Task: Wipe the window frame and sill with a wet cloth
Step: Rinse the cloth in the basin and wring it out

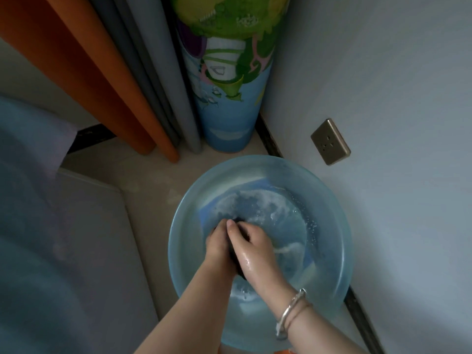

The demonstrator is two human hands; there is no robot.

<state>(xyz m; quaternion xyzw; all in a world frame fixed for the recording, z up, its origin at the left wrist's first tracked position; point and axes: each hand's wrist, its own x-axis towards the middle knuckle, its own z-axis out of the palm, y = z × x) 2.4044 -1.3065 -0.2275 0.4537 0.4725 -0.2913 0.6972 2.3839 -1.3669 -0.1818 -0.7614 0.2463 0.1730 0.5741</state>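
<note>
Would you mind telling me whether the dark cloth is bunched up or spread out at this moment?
Bunched up: the dark cloth shows only as a small wad squeezed between the left hand and right hand over the basin.

A home room corner: curtains, wall socket, rolled play mat, tiled floor.

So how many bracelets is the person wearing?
2, both on the right wrist: a thick silver bangle and a thin cord-like band lying right beside it. The left wrist shows none, though the lower forearms run out of view.
</note>
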